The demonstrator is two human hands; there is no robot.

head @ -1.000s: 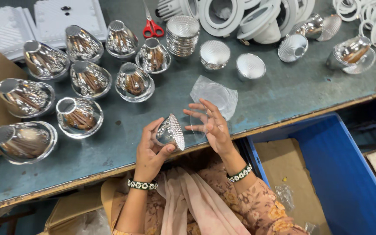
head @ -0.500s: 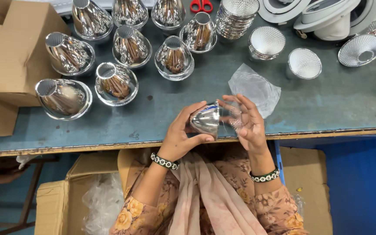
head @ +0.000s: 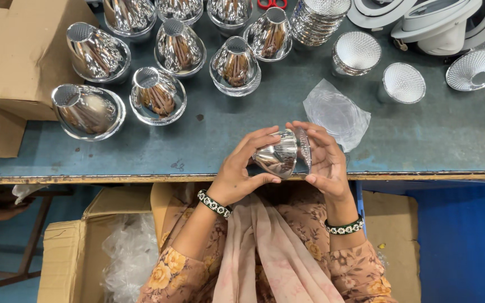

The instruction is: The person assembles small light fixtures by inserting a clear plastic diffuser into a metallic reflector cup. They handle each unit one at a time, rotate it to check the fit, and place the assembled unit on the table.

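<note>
Reflector: a shiny silver cone (head: pixel 279 157) held at centre frame, just above the near edge of the tabletop (head: pixel 209 146), clear of its surface.
Long axis: lies roughly level, running left to right; narrow end toward the left hand, wide faceted mouth toward the right hand.
Left hand (head: pixel 239 171): curled around the cone's body, thumb below and fingers over the top, holding it.
Right hand (head: pixel 324 160): fingers spread fairly wide, palm cupped against the rim of the mouth, touching it.
Nearer hand: both are on the cone; the left carries most of it.
Plastic bag (head: pixel 337 115): clear, lying flat on the tabletop just above the right hand, apart from it.
Other cones (head: pixel 155 95): standing in rows at upper left of the frame, well apart from both hands.
Box (head: pixel 71 258): open cardboard at lower left, below the tabletop.
</note>
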